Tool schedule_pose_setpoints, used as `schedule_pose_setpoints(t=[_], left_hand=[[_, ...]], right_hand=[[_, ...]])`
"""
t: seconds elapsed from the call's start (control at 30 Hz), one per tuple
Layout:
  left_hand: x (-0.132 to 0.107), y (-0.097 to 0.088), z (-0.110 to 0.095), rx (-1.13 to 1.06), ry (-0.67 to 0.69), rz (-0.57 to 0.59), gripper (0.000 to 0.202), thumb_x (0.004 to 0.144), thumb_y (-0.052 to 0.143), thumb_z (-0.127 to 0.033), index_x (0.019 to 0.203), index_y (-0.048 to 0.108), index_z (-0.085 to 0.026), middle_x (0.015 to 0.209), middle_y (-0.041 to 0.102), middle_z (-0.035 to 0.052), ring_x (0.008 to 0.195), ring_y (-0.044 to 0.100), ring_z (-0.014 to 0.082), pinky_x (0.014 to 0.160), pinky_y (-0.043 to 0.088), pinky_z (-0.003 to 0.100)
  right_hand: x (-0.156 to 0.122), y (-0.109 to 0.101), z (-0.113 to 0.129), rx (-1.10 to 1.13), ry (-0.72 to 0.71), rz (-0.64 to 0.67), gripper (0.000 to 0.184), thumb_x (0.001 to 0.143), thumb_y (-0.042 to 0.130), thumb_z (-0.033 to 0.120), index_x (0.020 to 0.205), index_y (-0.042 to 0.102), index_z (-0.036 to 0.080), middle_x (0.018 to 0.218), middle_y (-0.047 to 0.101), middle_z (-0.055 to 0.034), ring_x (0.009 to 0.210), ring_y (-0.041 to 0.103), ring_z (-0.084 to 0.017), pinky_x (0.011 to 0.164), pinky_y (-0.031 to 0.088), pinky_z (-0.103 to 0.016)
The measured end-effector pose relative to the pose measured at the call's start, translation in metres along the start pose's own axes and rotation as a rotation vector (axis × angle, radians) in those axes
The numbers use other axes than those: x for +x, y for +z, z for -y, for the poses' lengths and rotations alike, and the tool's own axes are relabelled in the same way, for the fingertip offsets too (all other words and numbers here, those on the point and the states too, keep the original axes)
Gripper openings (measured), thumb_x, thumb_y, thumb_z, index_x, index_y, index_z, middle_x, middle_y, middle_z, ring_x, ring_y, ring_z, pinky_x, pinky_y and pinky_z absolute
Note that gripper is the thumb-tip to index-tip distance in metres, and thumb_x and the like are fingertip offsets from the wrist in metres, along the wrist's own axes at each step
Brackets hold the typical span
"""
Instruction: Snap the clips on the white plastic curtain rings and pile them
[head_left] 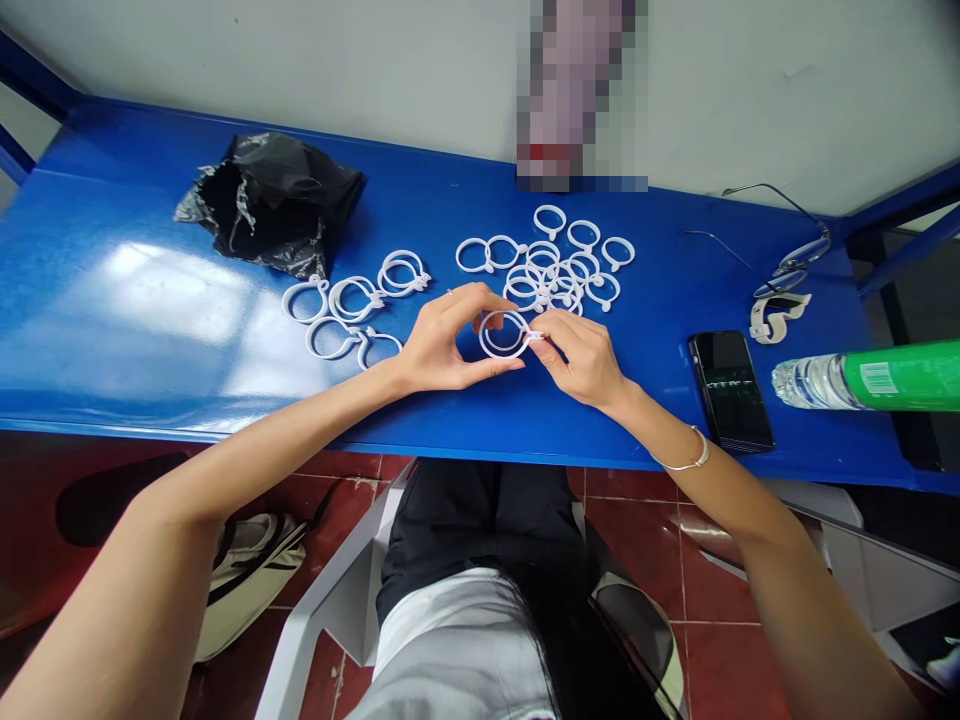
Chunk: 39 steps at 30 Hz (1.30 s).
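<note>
A white plastic ring [504, 335] is held above the blue table [112, 300] between both hands. My left hand [442, 340] curls around the ring's left side, thumb under and fingers over it. My right hand [581, 355] pinches the ring's small clasp on its right side. A cluster of several white rings [551, 262] lies just beyond the hands. Another group of several white rings [352, 305] lies to the left of my left hand.
A crumpled black plastic bag [270, 200] sits at the back left. A phone [731, 388], a water bottle with green label [870, 378], eyeglasses [787, 265] and a small white strap-like item [776, 318] lie at the right. A white wall backs the table.
</note>
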<state>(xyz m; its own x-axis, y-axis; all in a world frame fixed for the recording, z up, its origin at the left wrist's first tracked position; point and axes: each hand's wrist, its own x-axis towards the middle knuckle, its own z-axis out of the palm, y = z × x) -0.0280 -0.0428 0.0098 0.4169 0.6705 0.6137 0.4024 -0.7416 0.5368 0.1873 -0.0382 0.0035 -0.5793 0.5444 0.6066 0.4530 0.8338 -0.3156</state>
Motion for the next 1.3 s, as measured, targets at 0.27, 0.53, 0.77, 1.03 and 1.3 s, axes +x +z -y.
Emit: schedule_pose_setpoints(t=[0.27, 0.53, 0.77, 1.03, 1.3], left_hand=[[0.0007, -0.0008, 0.0011, -0.049, 0.025, 0.032, 0.048, 0.081, 0.071, -0.056, 0.103, 0.062, -0.014, 0.075, 0.064, 0.0013, 0.064, 0.058, 0.0121, 0.065, 0.049, 0.026], [0.0020, -0.0044, 0.0011, -0.044, 0.044, 0.080, 0.050, 0.082, 0.068, -0.058, 0.107, 0.062, -0.015, 0.077, 0.064, 0.0020, 0.068, 0.060, 0.0131, 0.068, 0.050, 0.027], [0.0003, -0.0014, 0.0021, -0.012, 0.045, 0.116, 0.049, 0.082, 0.068, -0.057, 0.106, 0.063, -0.014, 0.075, 0.064, 0.0031, 0.069, 0.060, 0.0144, 0.066, 0.049, 0.027], [-0.0006, 0.0014, 0.0003, -0.005, 0.077, 0.062, 0.048, 0.082, 0.070, -0.056, 0.105, 0.062, -0.015, 0.073, 0.063, 0.0015, 0.067, 0.060, 0.0133, 0.064, 0.048, 0.026], [-0.0002, 0.0006, 0.0001, 0.034, 0.046, 0.034, 0.050, 0.081, 0.069, -0.060, 0.103, 0.062, -0.015, 0.071, 0.062, 0.0002, 0.063, 0.058, 0.0119, 0.063, 0.048, 0.026]], right_hand=[[0.0021, -0.0056, -0.0055, -0.050, -0.110, 0.060, 0.031, 0.103, 0.042, 0.028, 0.077, 0.056, 0.017, 0.066, 0.061, -0.0007, 0.057, 0.055, -0.012, 0.053, 0.039, -0.025], [0.0041, -0.0076, -0.0051, -0.095, -0.137, 0.081, 0.034, 0.104, 0.039, 0.034, 0.082, 0.059, 0.017, 0.071, 0.066, -0.0024, 0.065, 0.061, -0.013, 0.059, 0.042, -0.024], [0.0012, -0.0053, -0.0074, -0.143, -0.175, 0.119, 0.040, 0.105, 0.034, 0.037, 0.084, 0.061, 0.017, 0.069, 0.064, -0.0031, 0.062, 0.059, -0.014, 0.055, 0.039, -0.025], [-0.0004, -0.0033, -0.0076, -0.112, -0.160, 0.045, 0.039, 0.104, 0.039, 0.036, 0.078, 0.060, 0.018, 0.063, 0.061, -0.0004, 0.055, 0.056, -0.011, 0.052, 0.037, -0.024], [0.0033, -0.0076, -0.0068, -0.117, -0.134, 0.050, 0.044, 0.104, 0.036, 0.045, 0.086, 0.064, 0.016, 0.071, 0.067, -0.0034, 0.065, 0.064, -0.014, 0.058, 0.042, -0.025]])
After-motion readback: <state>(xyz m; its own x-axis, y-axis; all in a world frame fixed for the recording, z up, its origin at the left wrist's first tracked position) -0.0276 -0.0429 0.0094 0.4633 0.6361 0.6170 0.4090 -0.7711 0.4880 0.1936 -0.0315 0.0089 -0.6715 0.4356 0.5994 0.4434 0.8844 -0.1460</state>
